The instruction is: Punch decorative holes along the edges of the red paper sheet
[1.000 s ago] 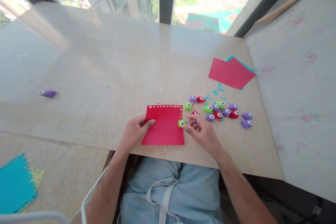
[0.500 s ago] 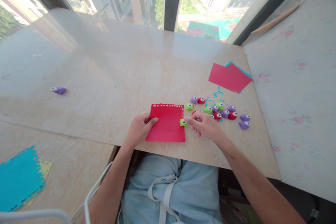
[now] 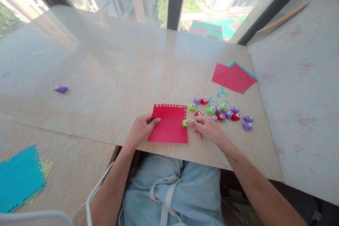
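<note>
A red paper sheet [image 3: 169, 125] lies near the table's front edge, with small punched holes along its top and right edges. My left hand [image 3: 143, 129] pins down its left side, thumb on the paper. My right hand [image 3: 208, 129] presses a small green craft punch [image 3: 185, 123] that sits on the sheet's right edge. Just right of that lies a cluster of purple, red and green punches [image 3: 222, 111].
A stack of red and blue paper [image 3: 233, 77] lies at the back right, with blue confetti [image 3: 219, 95] scattered below it. A lone purple punch [image 3: 60, 89] sits far left. A blue punched sheet [image 3: 18, 178] rests on the lower left surface. Windows run behind the table.
My right hand has come down from a loose hover onto the green punch, fingers now pressing on it. The left hand and red sheet have stayed put.
</note>
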The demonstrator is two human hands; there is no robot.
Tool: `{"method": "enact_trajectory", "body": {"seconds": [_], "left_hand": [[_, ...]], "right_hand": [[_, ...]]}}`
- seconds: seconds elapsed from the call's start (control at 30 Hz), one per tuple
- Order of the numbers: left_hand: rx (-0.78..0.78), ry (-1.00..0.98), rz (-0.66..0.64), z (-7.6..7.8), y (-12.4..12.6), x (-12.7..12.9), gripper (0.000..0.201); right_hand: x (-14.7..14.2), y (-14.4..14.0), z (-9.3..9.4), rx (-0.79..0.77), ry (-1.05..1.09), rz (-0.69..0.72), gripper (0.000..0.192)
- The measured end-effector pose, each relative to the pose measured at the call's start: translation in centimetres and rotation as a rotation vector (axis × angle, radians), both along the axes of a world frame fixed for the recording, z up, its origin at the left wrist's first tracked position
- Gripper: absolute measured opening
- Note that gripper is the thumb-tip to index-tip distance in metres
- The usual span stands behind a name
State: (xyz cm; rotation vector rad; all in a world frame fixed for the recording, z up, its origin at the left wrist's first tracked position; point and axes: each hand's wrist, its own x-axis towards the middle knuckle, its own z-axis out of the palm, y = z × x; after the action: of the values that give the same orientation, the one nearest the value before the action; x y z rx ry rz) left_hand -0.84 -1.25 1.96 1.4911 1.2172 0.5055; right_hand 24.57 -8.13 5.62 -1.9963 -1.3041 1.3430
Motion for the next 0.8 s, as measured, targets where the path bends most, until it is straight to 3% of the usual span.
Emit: {"method": "enact_trajectory", "body": {"seconds": [0.8], "left_hand": [[-0.064,-0.025,0.013,0.39,-0.1,0.05,0.043]], "right_hand": [[0.0,0.53,-0.34,-0.009,0.003,0.051,0.043]]}}
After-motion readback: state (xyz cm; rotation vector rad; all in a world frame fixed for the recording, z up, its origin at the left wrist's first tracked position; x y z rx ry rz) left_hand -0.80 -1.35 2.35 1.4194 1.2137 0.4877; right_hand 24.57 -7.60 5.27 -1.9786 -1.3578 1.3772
